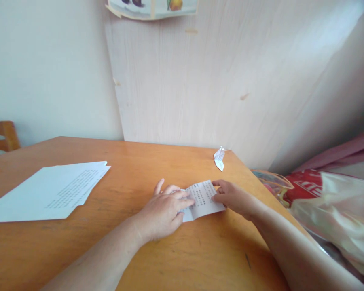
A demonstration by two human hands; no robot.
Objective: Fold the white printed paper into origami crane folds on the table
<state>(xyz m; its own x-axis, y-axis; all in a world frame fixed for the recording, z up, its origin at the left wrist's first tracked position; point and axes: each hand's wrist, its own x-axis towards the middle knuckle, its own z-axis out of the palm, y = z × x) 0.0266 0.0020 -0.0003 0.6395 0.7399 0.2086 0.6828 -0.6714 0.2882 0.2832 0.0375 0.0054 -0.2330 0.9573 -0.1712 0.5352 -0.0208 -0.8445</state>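
A small folded sheet of printed paper [204, 199] lies on the wooden table [133, 178] near its right edge. My left hand [164, 210] lies flat on the paper's left part, fingers stretched out and pressing it down. My right hand [233, 197] rests on the paper's right edge, fingers curled and pinched against it. A small folded white paper figure [219, 157] stands at the table's far right corner, apart from both hands.
A stack of printed white sheets [51, 190] lies at the table's left. A wooden chair back [1, 135] shows at far left. A pale wood panel [200, 81] stands behind the table. A red-and-clear plastic bag [327, 202] sits to the right.
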